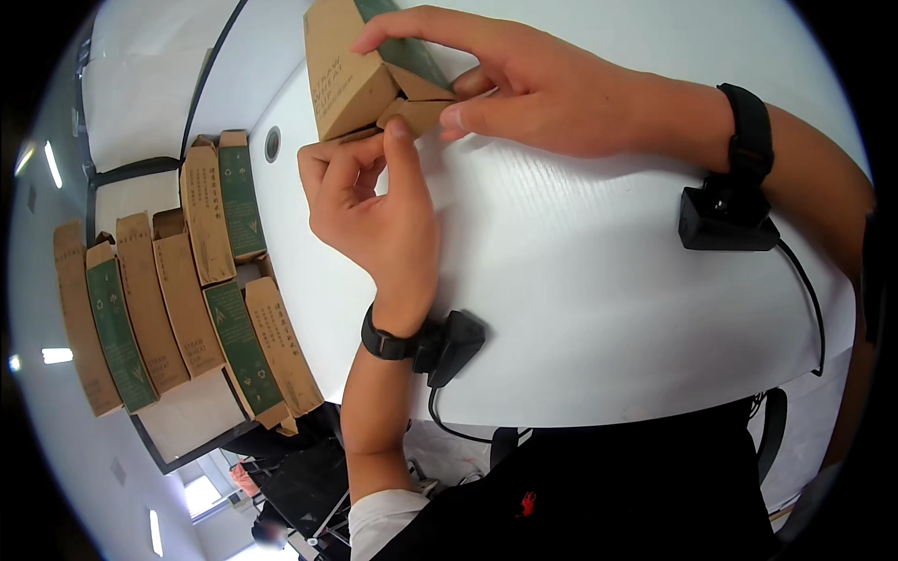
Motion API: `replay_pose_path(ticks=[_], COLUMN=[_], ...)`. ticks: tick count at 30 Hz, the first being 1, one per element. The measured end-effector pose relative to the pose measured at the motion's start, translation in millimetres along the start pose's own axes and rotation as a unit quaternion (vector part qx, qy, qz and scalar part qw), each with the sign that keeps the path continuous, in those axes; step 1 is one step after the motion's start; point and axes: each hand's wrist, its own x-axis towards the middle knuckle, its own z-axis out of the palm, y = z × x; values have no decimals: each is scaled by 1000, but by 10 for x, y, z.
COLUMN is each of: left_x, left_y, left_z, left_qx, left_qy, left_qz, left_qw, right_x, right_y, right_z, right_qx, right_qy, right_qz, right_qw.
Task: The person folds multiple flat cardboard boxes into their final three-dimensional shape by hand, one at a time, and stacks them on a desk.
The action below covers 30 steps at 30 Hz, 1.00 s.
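A brown and green cardboard box (351, 77) lies at the far edge of the view on a white table (575, 301). Its near end is partly open, with loose end flaps (417, 116) folded over a dark gap. My left hand (379, 210) holds that end, the thumb on a flap and the bent fingers at the lower edge. Across the box reaches my right hand (547, 88), its index fingertip on the brown face. The right thumb is beside the flaps, and another finger lies along the green side. The box's far end is cut off by the frame.
Several similar cardboard boxes (172, 294) stand in rows to the left, by a white, black-edged partition (133, 126). A round grommet (273, 144) sits in the tabletop. Cabled black devices (456, 347) are strapped to both wrists. Behind is a black chair (772, 428).
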Motion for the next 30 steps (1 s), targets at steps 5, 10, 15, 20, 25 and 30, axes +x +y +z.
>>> replay_pose_path(ticks=[5, 10, 15, 20, 25, 30], left_x=[5, 0, 6, 10, 13, 10], left_y=[0, 6, 3, 28, 30, 23], left_z=[14, 29, 22, 13, 34, 21], left_qx=[1, 4, 5, 23, 19, 21], left_qy=[9, 12, 5, 11, 20, 15], left_qz=[-5, -8, 3, -16, -27, -22], left_qw=[1000, 1000, 1000, 1000, 999, 999], right_x=[1, 7, -7, -1, -9, -29], right_y=[26, 67, 2, -2, 39, 27], right_z=[34, 54, 6, 33, 30, 48], right_qx=[1, -18, 4, -28, -98, -77], right_qy=[6, 17, -6, 12, 23, 26], right_qz=[-21, -48, -15, -34, -48, -28], right_qw=[1000, 999, 1000, 999, 994, 996])
